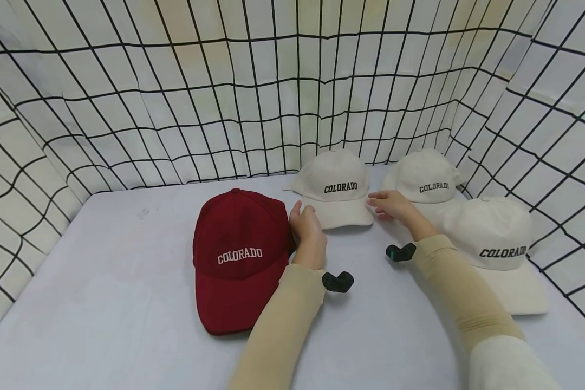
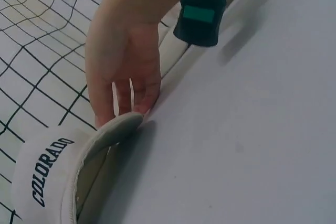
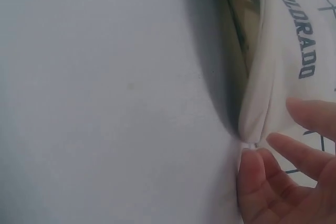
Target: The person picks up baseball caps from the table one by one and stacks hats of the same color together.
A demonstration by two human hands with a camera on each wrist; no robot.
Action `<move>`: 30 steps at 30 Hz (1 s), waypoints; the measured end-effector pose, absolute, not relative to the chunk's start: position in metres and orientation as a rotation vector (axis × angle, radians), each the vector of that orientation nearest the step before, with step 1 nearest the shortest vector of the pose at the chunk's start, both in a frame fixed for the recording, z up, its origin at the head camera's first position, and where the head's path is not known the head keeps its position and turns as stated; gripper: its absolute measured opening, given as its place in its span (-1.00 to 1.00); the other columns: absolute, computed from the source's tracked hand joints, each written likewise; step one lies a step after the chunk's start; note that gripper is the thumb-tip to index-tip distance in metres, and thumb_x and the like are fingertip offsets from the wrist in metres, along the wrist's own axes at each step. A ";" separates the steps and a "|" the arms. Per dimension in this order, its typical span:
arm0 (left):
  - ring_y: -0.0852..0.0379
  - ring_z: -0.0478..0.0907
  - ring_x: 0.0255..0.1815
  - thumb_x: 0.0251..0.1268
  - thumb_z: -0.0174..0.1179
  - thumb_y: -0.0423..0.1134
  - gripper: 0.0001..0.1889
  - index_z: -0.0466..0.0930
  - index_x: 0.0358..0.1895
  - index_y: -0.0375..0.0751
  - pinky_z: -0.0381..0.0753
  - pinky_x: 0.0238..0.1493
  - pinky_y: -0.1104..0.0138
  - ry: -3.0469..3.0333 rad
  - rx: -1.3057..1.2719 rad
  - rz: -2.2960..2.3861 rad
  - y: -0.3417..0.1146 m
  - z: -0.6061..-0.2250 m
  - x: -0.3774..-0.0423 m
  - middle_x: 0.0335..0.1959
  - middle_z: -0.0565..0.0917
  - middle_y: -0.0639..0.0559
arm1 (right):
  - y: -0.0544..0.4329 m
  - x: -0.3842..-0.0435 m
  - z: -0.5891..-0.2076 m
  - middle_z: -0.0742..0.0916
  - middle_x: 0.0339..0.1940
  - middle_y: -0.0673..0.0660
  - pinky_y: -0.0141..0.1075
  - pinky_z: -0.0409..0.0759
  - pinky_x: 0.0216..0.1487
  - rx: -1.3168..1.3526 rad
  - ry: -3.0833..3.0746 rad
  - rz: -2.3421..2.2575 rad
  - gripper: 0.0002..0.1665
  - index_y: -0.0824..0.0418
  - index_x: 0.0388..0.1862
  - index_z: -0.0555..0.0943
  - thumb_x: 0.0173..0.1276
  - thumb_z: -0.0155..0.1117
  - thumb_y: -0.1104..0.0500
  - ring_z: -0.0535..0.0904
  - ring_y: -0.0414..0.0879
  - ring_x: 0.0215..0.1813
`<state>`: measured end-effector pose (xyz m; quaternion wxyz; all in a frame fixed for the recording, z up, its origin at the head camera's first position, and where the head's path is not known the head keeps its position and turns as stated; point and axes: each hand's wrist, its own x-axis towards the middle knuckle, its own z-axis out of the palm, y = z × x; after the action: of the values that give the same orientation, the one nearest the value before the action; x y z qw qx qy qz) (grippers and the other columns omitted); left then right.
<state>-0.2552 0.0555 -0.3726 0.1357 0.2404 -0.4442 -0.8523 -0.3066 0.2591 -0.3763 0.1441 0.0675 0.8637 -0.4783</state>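
Observation:
A white cap (image 1: 336, 181) with black COLORADO lettering sits toward the back of the white table, its brim facing forward. My left hand (image 1: 309, 230) is at the left edge of the brim, fingers loosely bent, next to a dark red cap (image 1: 241, 238). On the brim's other side, my right hand (image 1: 392, 208) has its fingers spread. The right wrist view shows the right fingertips (image 3: 252, 169) right at the brim's corner and the thumb near the front panel of the white cap (image 3: 278, 77). In the left wrist view the right hand (image 2: 128, 66) reaches down beside the brim.
Two more white COLORADO caps stand on the right, one at the back (image 1: 424, 173) and one nearer (image 1: 492, 233), partly behind my right forearm. White walls with a black wire grid (image 1: 273, 84) enclose the table (image 1: 117, 292). Each wrist carries a small dark device (image 1: 338, 282).

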 end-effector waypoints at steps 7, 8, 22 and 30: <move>-0.06 0.37 0.41 0.36 -0.04 -0.49 -0.49 0.46 0.38 -0.40 0.32 0.41 0.19 -1.488 0.676 -2.292 0.051 -0.373 -0.286 0.40 0.46 -0.26 | 0.248 -0.319 -0.375 0.41 0.47 0.35 -0.22 0.56 0.22 0.191 2.513 -1.357 -0.33 0.33 0.61 0.20 0.67 0.02 0.08 0.44 0.10 0.24; -0.06 0.37 0.41 0.37 -0.01 -0.48 -0.49 0.47 0.39 -0.37 0.30 0.42 0.19 -1.551 0.684 -2.248 0.050 -0.373 -0.290 0.40 0.47 -0.24 | 0.246 -0.321 -0.375 0.40 0.48 0.36 -0.19 0.55 0.25 0.193 2.516 -1.353 -0.33 0.32 0.62 0.19 0.67 0.02 0.08 0.44 0.11 0.24; -0.13 0.09 0.59 0.44 0.10 -0.22 -0.42 0.38 0.51 -0.18 0.19 0.43 -0.17 -2.585 0.540 -1.482 0.053 -0.385 -0.304 0.55 0.30 -0.16 | 0.239 -0.332 -0.375 0.30 0.56 0.40 -0.04 0.45 0.37 0.179 2.578 -1.316 -0.30 0.27 0.66 0.10 0.65 0.01 0.16 0.38 0.24 0.40; -0.11 0.10 0.59 0.42 0.08 -0.20 -0.44 0.43 0.47 -0.22 0.25 0.39 -0.22 -2.678 0.468 -1.434 0.056 -0.389 -0.306 0.45 0.45 -0.12 | 0.243 -0.333 -0.382 0.30 0.57 0.38 -0.02 0.39 0.42 0.228 2.542 -1.361 -0.30 0.23 0.65 0.15 0.63 0.04 0.15 0.35 0.22 0.43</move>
<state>-0.3061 0.0561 -0.3886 0.0339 0.1521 -0.8709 -0.4661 -0.3325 0.2425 -0.3824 0.1242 0.0782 0.8721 -0.4668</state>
